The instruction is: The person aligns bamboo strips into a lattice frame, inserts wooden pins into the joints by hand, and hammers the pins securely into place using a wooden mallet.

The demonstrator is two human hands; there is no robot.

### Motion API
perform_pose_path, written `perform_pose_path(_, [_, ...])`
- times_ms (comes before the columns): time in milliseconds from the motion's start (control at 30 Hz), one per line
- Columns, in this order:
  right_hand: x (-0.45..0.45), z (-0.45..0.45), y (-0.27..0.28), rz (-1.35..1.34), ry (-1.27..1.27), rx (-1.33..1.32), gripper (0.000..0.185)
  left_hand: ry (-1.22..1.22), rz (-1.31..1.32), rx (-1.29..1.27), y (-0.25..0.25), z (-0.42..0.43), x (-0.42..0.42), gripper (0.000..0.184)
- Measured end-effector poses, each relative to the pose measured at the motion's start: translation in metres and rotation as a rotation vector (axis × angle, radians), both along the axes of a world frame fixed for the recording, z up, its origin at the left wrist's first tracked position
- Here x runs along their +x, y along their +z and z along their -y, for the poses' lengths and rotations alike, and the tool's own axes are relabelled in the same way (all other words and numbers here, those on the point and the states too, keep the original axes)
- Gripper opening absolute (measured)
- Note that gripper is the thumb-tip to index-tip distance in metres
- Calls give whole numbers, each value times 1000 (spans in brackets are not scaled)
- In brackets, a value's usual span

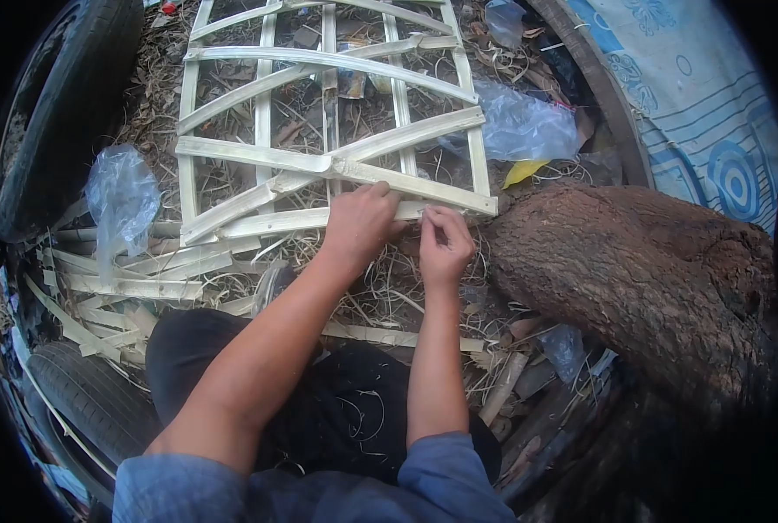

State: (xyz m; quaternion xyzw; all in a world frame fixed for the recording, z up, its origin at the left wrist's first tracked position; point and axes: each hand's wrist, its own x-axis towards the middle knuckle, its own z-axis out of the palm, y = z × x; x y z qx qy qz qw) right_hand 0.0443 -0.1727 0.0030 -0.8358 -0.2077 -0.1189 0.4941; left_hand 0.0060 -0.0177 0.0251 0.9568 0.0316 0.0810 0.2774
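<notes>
A lattice of pale split-bamboo strips (249, 154) lies in front of me, its long slats crossed by slanting and bowed pieces. My left hand (359, 225) is closed round the nearest cross strip (275, 222), close to the middle of the lattice's near edge. To its right, my right hand (446, 246) pinches thumb and fingers together at the right part of that same strip. Whatever small thing sits between those fingertips is too small to make out. Small dark dots show at some of the strip crossings.
A thick tree trunk (615, 270) lies close on the right. Tyres (66, 113) stand at the left. Loose bamboo offcuts (136, 286), plastic bags (528, 122), shavings and dry leaves litter the ground. A blue patterned sheet (694, 96) is at upper right.
</notes>
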Motion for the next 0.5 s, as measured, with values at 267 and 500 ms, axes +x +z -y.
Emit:
perform_pose_path(267, [-1,-1,8,-17,-24,-25,17,38,30,-312,5,12,2,28])
perform_pose_path(500, [-3,0,10,19,-14,-69,26,52,11,-426,-2,13,6,20])
